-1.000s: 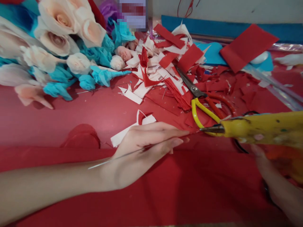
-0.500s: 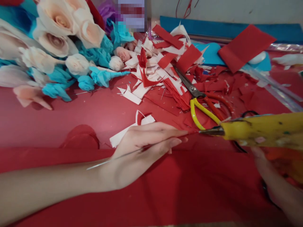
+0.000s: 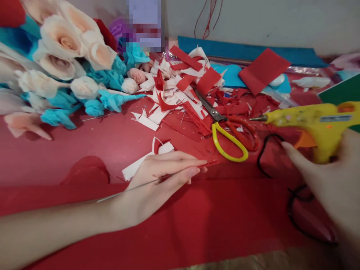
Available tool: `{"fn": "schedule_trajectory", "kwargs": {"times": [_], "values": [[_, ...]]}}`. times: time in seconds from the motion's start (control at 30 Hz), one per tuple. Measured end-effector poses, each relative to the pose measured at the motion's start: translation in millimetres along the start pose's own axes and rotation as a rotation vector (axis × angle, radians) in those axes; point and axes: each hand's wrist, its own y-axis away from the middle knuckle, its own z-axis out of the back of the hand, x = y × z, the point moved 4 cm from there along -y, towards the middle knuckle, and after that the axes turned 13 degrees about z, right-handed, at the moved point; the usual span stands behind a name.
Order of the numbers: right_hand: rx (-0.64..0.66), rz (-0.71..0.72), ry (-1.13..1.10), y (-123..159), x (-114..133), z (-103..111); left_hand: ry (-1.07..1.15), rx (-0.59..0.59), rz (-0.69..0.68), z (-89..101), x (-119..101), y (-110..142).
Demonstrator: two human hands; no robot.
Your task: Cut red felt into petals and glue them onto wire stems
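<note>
My left hand (image 3: 165,183) pinches a thin wire stem (image 3: 126,191) between thumb and fingers. The wire runs back over the wrist, and a narrow red tip (image 3: 213,162) sticks out past the fingertips. On the right, my right hand (image 3: 323,180) is at the handle of a yellow hot glue gun (image 3: 303,114). The thumb stretches out to the left, below the gun, while the other fingers are mostly hidden. The gun's metal nozzle points left, apart from the stem. Scissors (image 3: 215,114) with yellow and red handles lie between the hands.
Cut red and white paper scraps (image 3: 180,86) are heaped behind the scissors. Cream and blue paper flowers (image 3: 64,41) crowd the left back. A black cord (image 3: 260,153) loops near my right hand. Red round pieces (image 3: 87,170) lie left of a white strip (image 3: 137,165).
The glue gun has moved right and away from the red tip, with my right hand at its handle. My left hand still pinches the stem. The view has shifted slightly.
</note>
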Motion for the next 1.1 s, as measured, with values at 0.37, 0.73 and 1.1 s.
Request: {"fn": "schedule_trajectory", "kwargs": {"times": [0.37,0.73,1.1], "values": [[0.074,0.035,0.181,-20.5,-9.4,-10.6,0.030,0.070,-0.010,-2.6,-1.8,-0.3],[-0.025,0.795,-0.694,8.3,120.1,48.2,0.049,0.144,-0.052,-2.9,-5.9,-0.4],[-0.006,0.725,-0.852,9.5,125.0,42.2,0.098,0.217,-0.024,-2.0,-7.4,-1.2]]}}
